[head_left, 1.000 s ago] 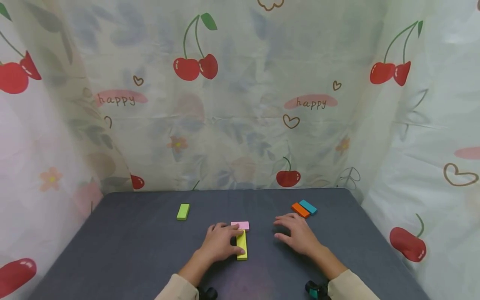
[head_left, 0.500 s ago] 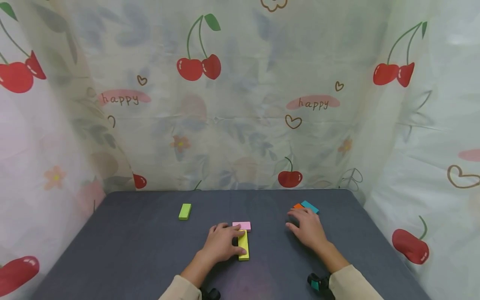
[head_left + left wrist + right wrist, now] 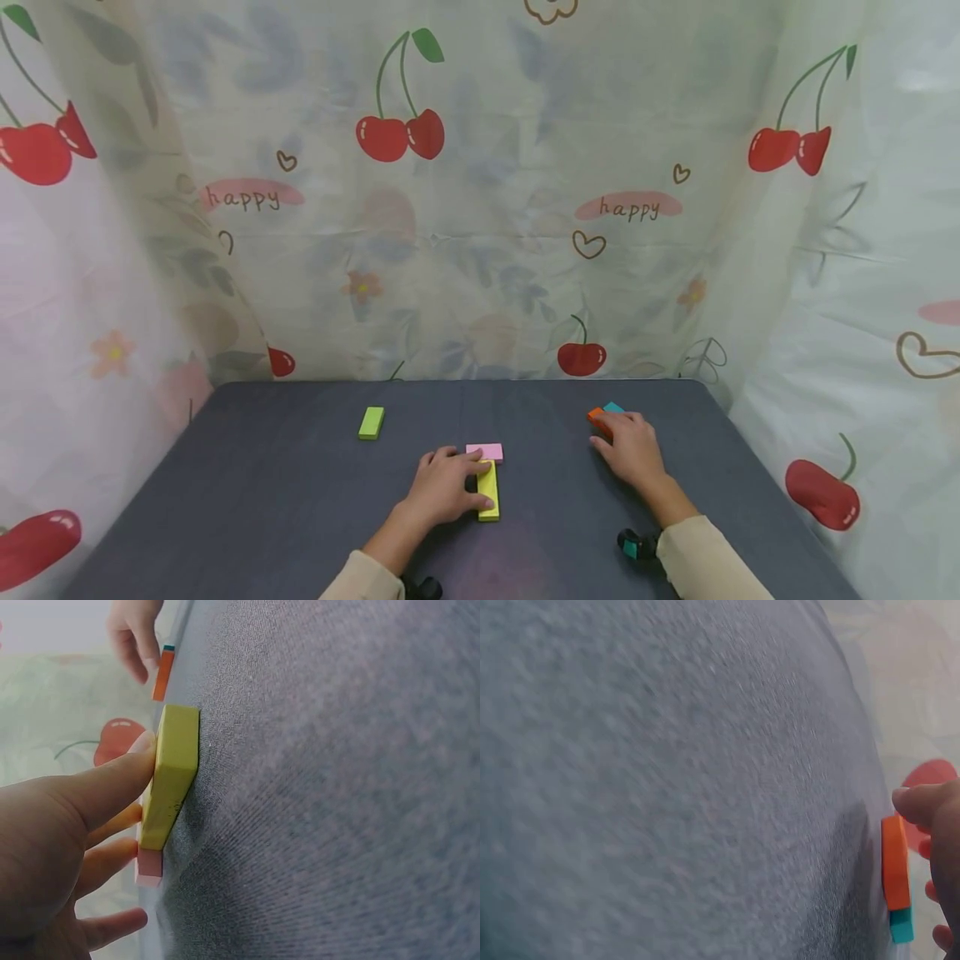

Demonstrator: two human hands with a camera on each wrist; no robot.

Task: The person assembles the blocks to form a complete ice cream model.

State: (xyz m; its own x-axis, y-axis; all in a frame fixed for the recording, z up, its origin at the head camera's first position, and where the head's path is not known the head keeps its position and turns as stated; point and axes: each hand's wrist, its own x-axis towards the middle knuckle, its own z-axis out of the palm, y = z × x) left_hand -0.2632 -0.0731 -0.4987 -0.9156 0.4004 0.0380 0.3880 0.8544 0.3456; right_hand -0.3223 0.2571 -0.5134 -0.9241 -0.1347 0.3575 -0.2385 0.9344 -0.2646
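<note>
A yellow block (image 3: 488, 492) lies lengthwise on the dark table, its far end against a crosswise pink block (image 3: 484, 452). My left hand (image 3: 442, 487) rests at these two; in the left wrist view the thumb (image 3: 112, 784) touches the yellow block's upper edge and the other fingers reach toward the pink one. At the back right, my right hand (image 3: 632, 447) is over an orange block (image 3: 597, 415) and a blue block (image 3: 613, 407), which lie side by side and are partly hidden. In the right wrist view its thumb is close above the orange block (image 3: 895, 862); contact is unclear.
A lime green block (image 3: 371, 423) lies at the back left of the dark cloth-covered table (image 3: 285, 508). A pale curtain (image 3: 480, 208) printed with cherries surrounds the table at the back and both sides.
My right hand has moved right and slightly back, from beside the orange block to over the orange and blue blocks. The left hand has stayed at the yellow and pink blocks.
</note>
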